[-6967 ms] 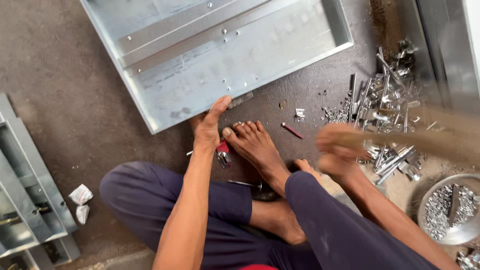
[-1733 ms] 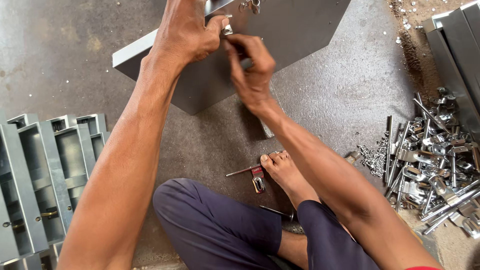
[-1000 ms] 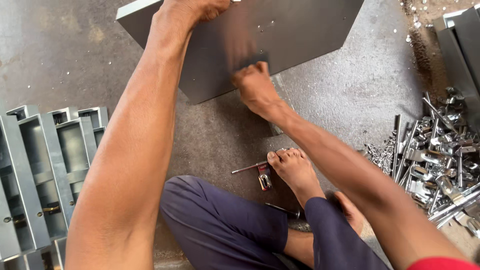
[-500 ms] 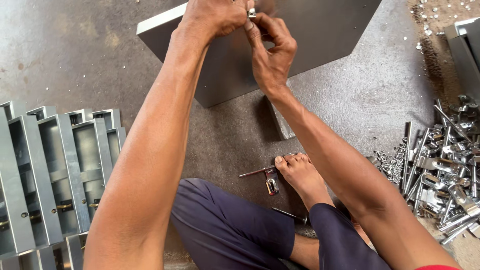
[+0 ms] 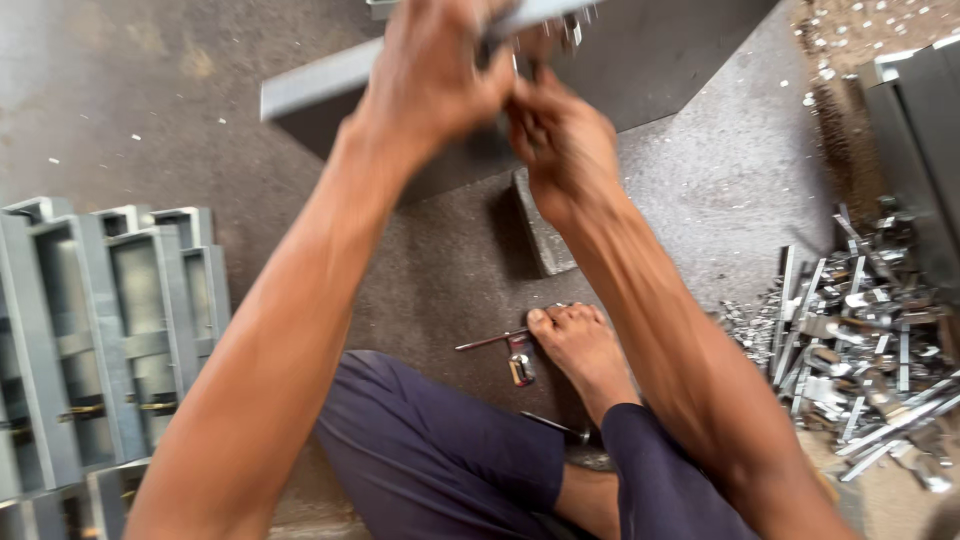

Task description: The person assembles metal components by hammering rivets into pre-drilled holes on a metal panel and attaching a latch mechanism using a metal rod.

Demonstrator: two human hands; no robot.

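A: Starting at the left, what is being shown?

B: A row of grey metal channel boxes (image 5: 110,330) is lying on the floor (image 5: 130,110), well apart from the work. Whether they are finished pieces cannot be told.

A: And the panel being worked on?

B: The grey metal panel (image 5: 640,60) is being tilted up off the floor, near the top of the view. Its near edge is being clamped by the left hand (image 5: 435,85), whose fingers are wrapped closed around the rim.

A: Is the right hand holding anything?

B: The right hand (image 5: 560,140) is being pressed just beside the left, fingers pinched together at the panel's edge, where small metal fittings (image 5: 572,30) are being seen. Something small seems to be pinched there, yet the blur is hiding it, so what is being gripped cannot be told.

A: How far along is it judged to be?

B: A fitting at the rim is judged to be in the middle of being fixed, not yet finished, since both hands are being kept on it. A red-handled screwdriver (image 5: 495,340) and a small padlock-like piece (image 5: 521,369) are lying unused by the bare foot (image 5: 580,350).

A: And further right?

B: A heap of loose metal strips and hardware (image 5: 850,340) is lying on the floor, so plenty of parts are judged to be left.
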